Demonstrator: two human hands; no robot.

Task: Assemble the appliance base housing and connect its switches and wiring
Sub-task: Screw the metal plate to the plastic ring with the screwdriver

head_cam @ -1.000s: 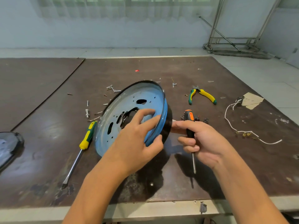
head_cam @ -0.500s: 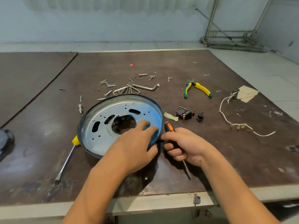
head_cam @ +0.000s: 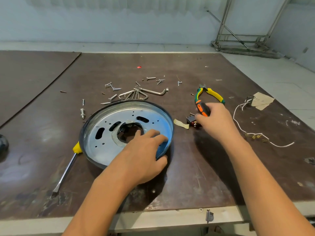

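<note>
The round metal base housing, which a second ago stood tipped up on its edge, now lies flat on the tabletop with its open side up and its slots and centre hole facing the camera. The left hand holds its near right rim, fingers spread on the inner face and thumb hooked round the outside of the wall, so the pan is clasped, not merely pressed.

The right hand has left the rim and moved out to the right of the housing. Its fingers are clenched round the orange-and-black screwdriver, and it now hovers over the black rocker switch that lies just right of the housing. Whether the fingertips touch the switch cannot be told.

To my mind the housing is now steadied for fitting, and the switch is the likely next piece.

The white wire lies well to the right of the housing, untouched. The pliers are beyond the right rim, loose screws lie just behind it, and a yellow-handled screwdriver pokes out from under its left edge.
</note>
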